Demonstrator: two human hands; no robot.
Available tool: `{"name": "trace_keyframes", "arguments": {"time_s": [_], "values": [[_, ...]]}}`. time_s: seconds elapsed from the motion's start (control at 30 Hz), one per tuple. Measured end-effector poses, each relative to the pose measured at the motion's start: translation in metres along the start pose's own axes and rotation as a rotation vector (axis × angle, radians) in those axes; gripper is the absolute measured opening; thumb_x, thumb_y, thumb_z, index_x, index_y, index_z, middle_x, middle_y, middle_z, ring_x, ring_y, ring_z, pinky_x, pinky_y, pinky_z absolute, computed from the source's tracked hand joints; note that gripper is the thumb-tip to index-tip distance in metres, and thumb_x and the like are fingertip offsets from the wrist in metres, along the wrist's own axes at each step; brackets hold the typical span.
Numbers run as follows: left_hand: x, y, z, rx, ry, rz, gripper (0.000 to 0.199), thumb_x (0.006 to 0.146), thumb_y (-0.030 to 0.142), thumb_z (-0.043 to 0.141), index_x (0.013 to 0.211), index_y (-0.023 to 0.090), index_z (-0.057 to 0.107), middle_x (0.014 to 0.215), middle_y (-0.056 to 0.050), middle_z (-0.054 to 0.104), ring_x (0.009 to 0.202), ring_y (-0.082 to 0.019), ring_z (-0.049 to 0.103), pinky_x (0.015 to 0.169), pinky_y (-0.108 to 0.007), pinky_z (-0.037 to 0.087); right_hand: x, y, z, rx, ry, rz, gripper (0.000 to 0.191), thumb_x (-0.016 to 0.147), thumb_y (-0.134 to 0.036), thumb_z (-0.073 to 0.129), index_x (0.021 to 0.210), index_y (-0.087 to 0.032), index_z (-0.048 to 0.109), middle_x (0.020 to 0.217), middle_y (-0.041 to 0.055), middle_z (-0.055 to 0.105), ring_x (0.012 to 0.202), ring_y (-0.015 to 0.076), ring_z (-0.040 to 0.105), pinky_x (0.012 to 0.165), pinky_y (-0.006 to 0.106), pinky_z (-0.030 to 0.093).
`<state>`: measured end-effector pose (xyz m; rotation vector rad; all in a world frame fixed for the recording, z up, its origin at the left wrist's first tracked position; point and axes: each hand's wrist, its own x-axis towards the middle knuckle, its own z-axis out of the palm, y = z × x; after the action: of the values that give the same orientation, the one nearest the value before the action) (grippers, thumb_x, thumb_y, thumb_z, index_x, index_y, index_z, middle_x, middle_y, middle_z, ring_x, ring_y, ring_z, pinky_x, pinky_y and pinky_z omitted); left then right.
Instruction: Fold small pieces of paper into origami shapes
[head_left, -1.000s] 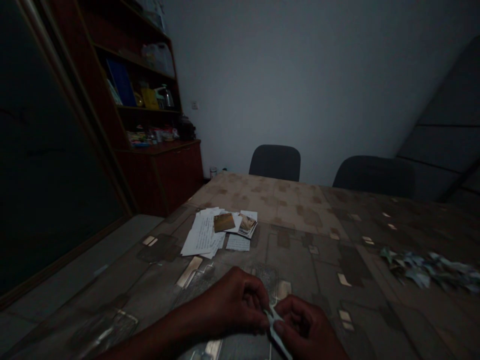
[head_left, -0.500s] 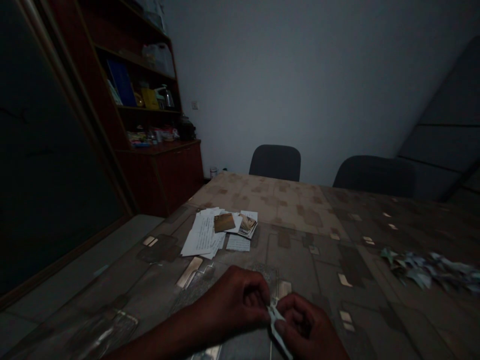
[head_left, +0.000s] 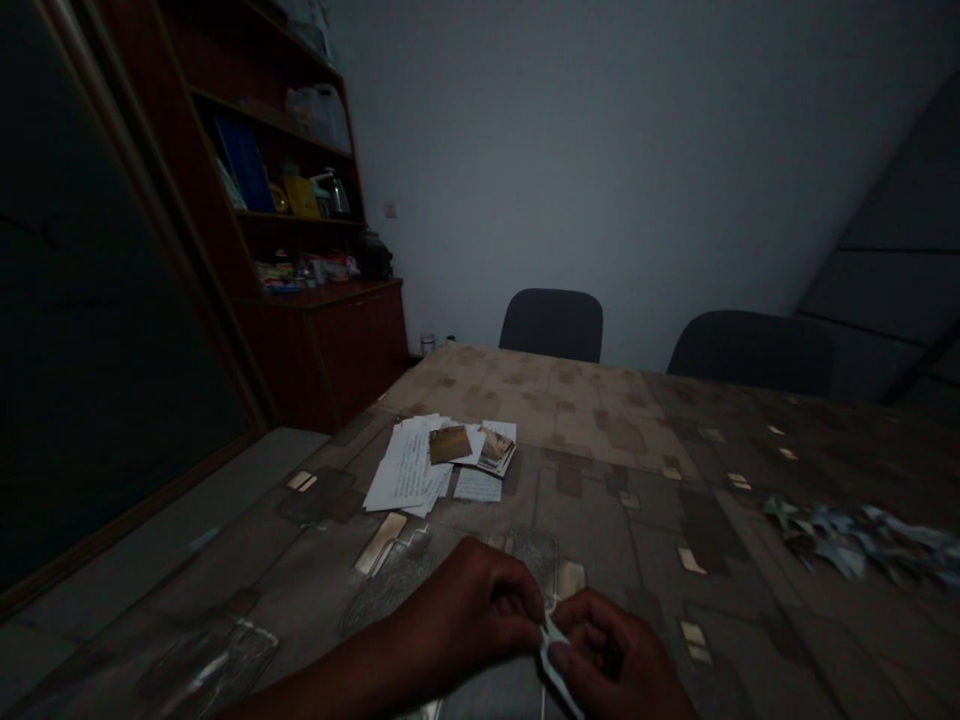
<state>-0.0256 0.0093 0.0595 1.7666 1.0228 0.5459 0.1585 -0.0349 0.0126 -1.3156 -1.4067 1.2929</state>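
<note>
two bare hands are at work at the near edge of view, low on the patterned counter (head_left: 517,380). the left hand (head_left: 472,605) comes in from the lower left, wrist bent, its grip closed with thumb and forefinger pinching the upper end of a pale strip (head_left: 553,634). the right hand (head_left: 619,655) is just beside it, fingers curled, its grip likewise pinching the strip, thumb laid on top. the strip is narrow and slants down toward the lower edge of the frame; its material, and whether it touches the counter, cannot be told in this light.

beyond the left hand, well apart from it, white sheets (head_left: 401,470) with dark writing lie overlapped. a brown card (head_left: 450,446) rests across them; to its right is a small stack of picture cards (head_left: 496,452), with a lined slip (head_left: 478,487) nearer the hands. a loose heap of pale, greenish folded pieces (head_left: 847,540) lies on the right side of the counter, well apart from the right hand; single pieces are blurred.

two grey chairs (head_left: 553,325) stand behind the far edge. a red-brown cabinet (head_left: 360,345) at left carries a blue folder (head_left: 246,165), a yellow box (head_left: 302,197) and a kettle (head_left: 339,195).
</note>
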Motion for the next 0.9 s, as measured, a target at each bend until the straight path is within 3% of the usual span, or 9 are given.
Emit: {"name": "trace_keyframes", "arguments": {"time_s": [0.33, 0.63, 0.77, 0.9], "values": [[0.0, 0.0, 0.001, -0.142, -0.027, -0.132, 0.01, 0.064, 0.009, 0.066, 0.069, 0.013, 0.073, 0.055, 0.003, 0.063, 0.052, -0.011, 0.055, 0.05, -0.019, 0.038, -0.002, -0.004, 0.002, -0.06, 0.014, -0.029, 0.015, 0.066, -0.03, 0.066, 0.073, -0.018, 0.06, 0.053, -0.0061, 0.047, 0.052, 0.0121, 0.042, 0.052, 0.024, 0.033], [0.006, -0.011, 0.004, -0.273, -0.036, -0.156, 0.007, 0.064, 0.012, 0.068, 0.07, 0.012, 0.071, 0.052, 0.004, 0.062, 0.048, -0.009, 0.054, 0.049, -0.018, 0.037, 0.001, 0.0, 0.001, -0.141, 0.058, -0.093, 0.01, 0.067, -0.026, 0.063, 0.071, -0.017, 0.062, 0.054, -0.0058, 0.048, 0.051, 0.012, 0.045, 0.051, 0.022, 0.035], [0.004, -0.008, 0.003, -0.255, -0.074, -0.186, 0.009, 0.062, 0.013, 0.071, 0.071, 0.013, 0.073, 0.052, 0.004, 0.061, 0.049, -0.01, 0.054, 0.05, -0.019, 0.039, 0.0, 0.004, 0.001, -0.143, 0.074, -0.131, 0.01, 0.067, -0.026, 0.062, 0.071, -0.017, 0.062, 0.055, -0.0043, 0.053, 0.053, 0.0134, 0.05, 0.053, 0.022, 0.038], [0.003, -0.006, 0.003, -0.183, -0.041, -0.167, 0.011, 0.062, 0.011, 0.069, 0.072, 0.012, 0.073, 0.053, 0.004, 0.061, 0.049, -0.01, 0.054, 0.049, -0.019, 0.037, -0.001, 0.007, 0.001, -0.185, 0.091, -0.15, 0.009, 0.066, -0.024, 0.062, 0.073, -0.018, 0.064, 0.056, -0.0038, 0.055, 0.054, 0.0143, 0.053, 0.054, 0.022, 0.041]]}}
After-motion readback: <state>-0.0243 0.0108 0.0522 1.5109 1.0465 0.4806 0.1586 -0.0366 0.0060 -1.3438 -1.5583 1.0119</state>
